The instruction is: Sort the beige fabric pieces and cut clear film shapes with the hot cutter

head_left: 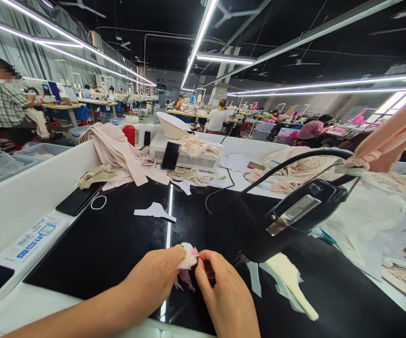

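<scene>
My left hand [153, 277] is closed on a small bundle of white and pink fabric [188, 257], above the glossy black work surface [107, 253]. At the bundle's right edge, my right hand [224, 286] pinches thumb and forefinger together. Something thin and pale shows at those fingertips, too small to name. A purplish lacy scrap [187, 280] hangs below the bundle. Beyond my hands lies a white cut piece [155, 211]. To the right are a cream shaped piece [289, 281] and a pale strip [254, 278].
A black device [294, 211] with a silver plate stands close at right, peach cloth [393, 131] tied above it. Beige fabric [118, 150], a white machine box [185, 152] and an upright phone [171, 156] line the back. A dark phone [78, 199] lies left. Co-workers sit beyond.
</scene>
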`<state>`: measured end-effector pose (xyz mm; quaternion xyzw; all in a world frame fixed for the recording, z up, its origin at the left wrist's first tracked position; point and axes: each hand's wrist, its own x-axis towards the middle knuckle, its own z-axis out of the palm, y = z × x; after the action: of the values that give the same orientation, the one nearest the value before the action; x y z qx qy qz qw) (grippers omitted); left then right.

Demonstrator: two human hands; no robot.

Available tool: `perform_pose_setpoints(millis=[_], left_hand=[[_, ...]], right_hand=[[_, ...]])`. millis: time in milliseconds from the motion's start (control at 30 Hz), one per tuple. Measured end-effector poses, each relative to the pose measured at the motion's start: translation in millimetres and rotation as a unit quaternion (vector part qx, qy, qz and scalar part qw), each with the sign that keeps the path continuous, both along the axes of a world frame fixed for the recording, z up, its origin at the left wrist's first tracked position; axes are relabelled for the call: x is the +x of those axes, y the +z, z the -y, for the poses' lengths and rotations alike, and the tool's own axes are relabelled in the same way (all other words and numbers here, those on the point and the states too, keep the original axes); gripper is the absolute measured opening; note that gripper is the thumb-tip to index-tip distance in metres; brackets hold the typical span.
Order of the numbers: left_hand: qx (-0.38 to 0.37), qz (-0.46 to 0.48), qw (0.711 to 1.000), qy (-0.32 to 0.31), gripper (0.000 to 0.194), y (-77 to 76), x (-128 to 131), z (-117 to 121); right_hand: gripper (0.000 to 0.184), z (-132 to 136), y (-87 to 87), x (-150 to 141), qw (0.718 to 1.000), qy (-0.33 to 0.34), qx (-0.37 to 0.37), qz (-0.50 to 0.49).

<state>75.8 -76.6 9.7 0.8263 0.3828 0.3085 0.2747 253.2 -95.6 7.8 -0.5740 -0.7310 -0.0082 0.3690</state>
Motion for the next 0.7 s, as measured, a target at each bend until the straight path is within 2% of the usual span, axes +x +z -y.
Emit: perform_pose_setpoints(millis=[100, 167, 200, 233, 300, 367, 400, 433, 467, 500, 633, 700], left_hand=[[-0.119, 0.046, 0.992, 0.003, 0.02, 2.7, 1, 0], [-0.223, 0.13, 0.966, -0.009, 0.014, 4.0, 2, -2], [-0.278, 0.186, 0.942, -0.025, 0.011, 4.7, 3, -4], [-0.333, 0.246, 0.909, -0.045, 0.013, 5.3, 3, -7], [-0.449, 0.355, 0.816, -0.081, 0.029, 6.8, 2, -11], [-0.56, 0.417, 0.709, -0.102, 0.04, 8.5, 0, -14], [-0.6, 0.433, 0.664, -0.105, 0.042, 9.3, -1, -15], [-0.627, 0.444, 0.631, -0.106, 0.043, 9.9, -2, -15], [-0.641, 0.45, 0.613, -0.106, 0.043, 10.3, -3, -15], [-0.646, 0.451, 0.607, -0.105, 0.042, 10.4, -4, -15], [-0.655, 0.438, 0.607, -0.103, 0.036, 8.2, -5, -15], [-0.677, 0.437, 0.579, -0.124, 0.032, 6.8, -7, -15]], right_hand=[[0.029, -1, 1.2, 8, 0.995, -0.044, -0.072, -0.053], [0.028, -1, 1.7, 11, 0.989, -0.062, -0.106, -0.085], [0.028, -1, 2.0, 12, 0.986, -0.064, -0.119, -0.099], [0.027, -1, 2.5, 12, 0.984, -0.064, -0.126, -0.112], [0.025, 0, 3.5, 11, 0.98, -0.057, -0.134, -0.133], [0.024, 0, 4.2, 10, 0.978, -0.052, -0.135, -0.148], [0.025, 0, 4.3, 10, 0.977, -0.05, -0.138, -0.153], [0.025, 0, 4.3, 10, 0.976, -0.048, -0.144, -0.159], [0.025, 0, 4.1, 11, 0.974, -0.044, -0.151, -0.165], [0.026, 0, 3.9, 12, 0.971, -0.04, -0.161, -0.174], [0.029, -1, 4.2, 17, 0.948, -0.018, -0.215, -0.234], [0.027, -1, 4.6, 15, 0.934, -0.005, -0.235, -0.267]])
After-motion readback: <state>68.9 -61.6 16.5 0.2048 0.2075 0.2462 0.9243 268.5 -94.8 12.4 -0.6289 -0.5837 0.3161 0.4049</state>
